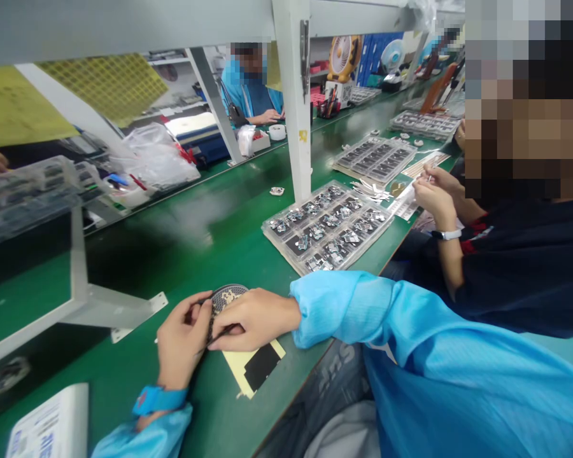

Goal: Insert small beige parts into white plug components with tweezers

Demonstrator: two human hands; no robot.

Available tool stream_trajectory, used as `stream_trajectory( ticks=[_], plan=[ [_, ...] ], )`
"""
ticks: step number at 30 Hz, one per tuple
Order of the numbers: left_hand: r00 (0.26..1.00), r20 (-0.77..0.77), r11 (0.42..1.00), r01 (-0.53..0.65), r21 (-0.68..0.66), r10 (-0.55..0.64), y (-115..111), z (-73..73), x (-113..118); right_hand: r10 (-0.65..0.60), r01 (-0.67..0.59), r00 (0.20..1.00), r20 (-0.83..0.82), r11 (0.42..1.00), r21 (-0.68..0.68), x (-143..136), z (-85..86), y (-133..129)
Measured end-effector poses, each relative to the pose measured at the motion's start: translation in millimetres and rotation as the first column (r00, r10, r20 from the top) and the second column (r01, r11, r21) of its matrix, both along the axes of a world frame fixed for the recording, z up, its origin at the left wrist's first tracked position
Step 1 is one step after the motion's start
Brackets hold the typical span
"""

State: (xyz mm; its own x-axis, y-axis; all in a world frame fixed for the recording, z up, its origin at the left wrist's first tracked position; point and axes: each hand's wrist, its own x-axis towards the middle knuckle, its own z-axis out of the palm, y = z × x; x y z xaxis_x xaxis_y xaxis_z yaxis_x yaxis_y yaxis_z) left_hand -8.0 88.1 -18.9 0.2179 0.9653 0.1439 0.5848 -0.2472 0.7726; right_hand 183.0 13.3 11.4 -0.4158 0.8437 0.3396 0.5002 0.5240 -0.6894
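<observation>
My left hand (184, 337) and my right hand (251, 318) are close together over the green bench, both with curled fingers. Between them sits a round dark patterned dish (233, 290) with small pale pieces on it, partly hidden by my right hand. The left fingers are bent at the dish's left edge; what they pinch is hidden. A thin dark thing shows at my right fingertips, too small to name. Below the right hand lies a yellow sheet (239, 369) bearing a black rectangular piece (262, 367). A blue band (160, 401) circles my left wrist.
A clear compartment tray (286, 248) of small metallic parts lies ahead, another tray (375, 159) beyond it. A white post (293, 102) and metal bracket (119, 308) rise from the bench. A white box (52, 423) is lower left. At right, a co-worker's hands (434, 191) hold something small.
</observation>
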Motion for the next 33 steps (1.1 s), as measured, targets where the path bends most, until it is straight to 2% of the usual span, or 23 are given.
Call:
stream_trajectory(
  ticks=[8, 17, 33],
  plan=[
    [1.000, 0.008, 1.000, 0.008, 0.006, -0.008, 0.3, -1.0, -1.8, 0.016, -0.016, 1.000, -0.002, 1.000, 0.010, -2.1, -0.1, -0.6],
    [0.999, 0.045, 0.999, 0.018, -0.032, -0.017, -0.5, 0.7, -0.5, 0.029, -0.010, 0.989, -0.146, 0.992, 0.127, -0.6, -0.5, 2.6],
    [1.000, 0.003, 1.000, 0.021, 0.007, -0.021, 0.2, -1.4, -1.6, 0.035, -0.003, 0.983, -0.183, 0.985, 0.172, -0.8, -2.5, 2.0]
  ],
)
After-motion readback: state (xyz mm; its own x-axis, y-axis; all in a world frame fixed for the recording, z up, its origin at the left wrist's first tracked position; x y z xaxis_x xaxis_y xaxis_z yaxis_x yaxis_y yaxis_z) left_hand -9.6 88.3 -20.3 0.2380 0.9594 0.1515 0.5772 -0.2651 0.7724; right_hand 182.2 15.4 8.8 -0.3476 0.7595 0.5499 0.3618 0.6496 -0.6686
